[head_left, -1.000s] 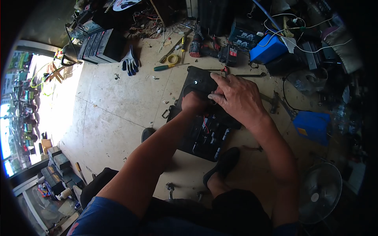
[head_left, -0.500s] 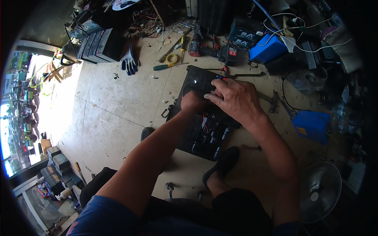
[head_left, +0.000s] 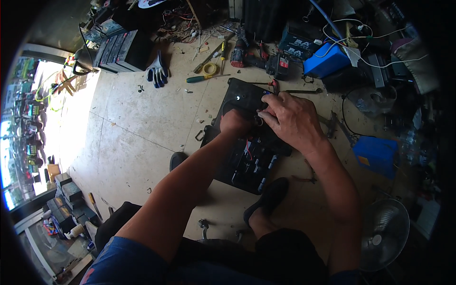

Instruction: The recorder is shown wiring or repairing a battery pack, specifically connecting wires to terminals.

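Observation:
An open black case [head_left: 237, 164] lies on the floor between my feet, with black battery blocks, silvery terminals and a thin red wire [head_left: 248, 149] showing in its near half. My left hand [head_left: 235, 122] reaches into the middle of the case; its fingers are lost in shadow. Over the case's right side, my right hand [head_left: 297, 118] has its fingers curled and thumb bent toward them. A small dark piece seems to lie by the thumb tip, too small to name. The far part of the case [head_left: 242, 92] is a flat black panel.
Beyond the case lie a cordless drill [head_left: 237, 54], a yellow tape roll [head_left: 209, 69], a green-handled screwdriver [head_left: 202, 78] and a wrench [head_left: 304, 90]. A hammer [head_left: 331, 124] and a blue pack [head_left: 375, 154] are at right, above a fan [head_left: 382, 237]. A glove [head_left: 157, 72] lies far left.
My right hand has shifted slightly to the right, and its thumb tip shows more clearly. The left hand stays inside the case. The whole view has moved a little.

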### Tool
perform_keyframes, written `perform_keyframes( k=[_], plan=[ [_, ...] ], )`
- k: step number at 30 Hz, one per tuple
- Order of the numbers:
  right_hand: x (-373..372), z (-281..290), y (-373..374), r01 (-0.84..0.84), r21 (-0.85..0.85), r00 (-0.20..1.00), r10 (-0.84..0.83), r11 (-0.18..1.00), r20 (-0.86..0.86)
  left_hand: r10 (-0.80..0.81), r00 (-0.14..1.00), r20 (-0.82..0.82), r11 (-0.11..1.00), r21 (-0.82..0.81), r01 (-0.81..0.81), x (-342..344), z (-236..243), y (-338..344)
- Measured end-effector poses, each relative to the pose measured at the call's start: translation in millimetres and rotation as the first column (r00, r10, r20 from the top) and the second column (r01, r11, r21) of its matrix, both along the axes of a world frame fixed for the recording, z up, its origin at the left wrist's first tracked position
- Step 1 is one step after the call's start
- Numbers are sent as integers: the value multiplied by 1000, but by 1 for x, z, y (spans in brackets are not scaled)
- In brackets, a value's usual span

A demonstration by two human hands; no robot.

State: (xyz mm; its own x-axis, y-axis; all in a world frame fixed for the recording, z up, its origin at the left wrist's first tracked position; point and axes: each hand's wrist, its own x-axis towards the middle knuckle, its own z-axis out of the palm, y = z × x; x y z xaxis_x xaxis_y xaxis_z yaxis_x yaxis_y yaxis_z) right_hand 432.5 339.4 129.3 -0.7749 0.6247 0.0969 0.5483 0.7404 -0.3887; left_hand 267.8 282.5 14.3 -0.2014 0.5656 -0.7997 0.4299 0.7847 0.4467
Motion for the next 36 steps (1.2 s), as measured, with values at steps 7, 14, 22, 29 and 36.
perform_keyframes(
  k=[7,14,22,29,36],
  plan=[
    [1,-2,-1,-5,71,995,12,997,-101,67,993,98,998,-15,-66,-1,5,-1],
    [1,3,-1,12,-119,990,-28,993,-141,33,995,94,999,-14,-32,0,8,1],
    [3,8,6,42,-371,999,-48,928,-8,86,992,91,996,-29,-84,-1,19,0],
    [-16,-9,-14,224,-172,966,-242,959,-93,-13,999,40,999,37,11,-3,2,0],
    [-5,1,7,28,-397,994,-66,917,-82,43,994,98,998,30,-46,-5,-5,-4]
  ],
)
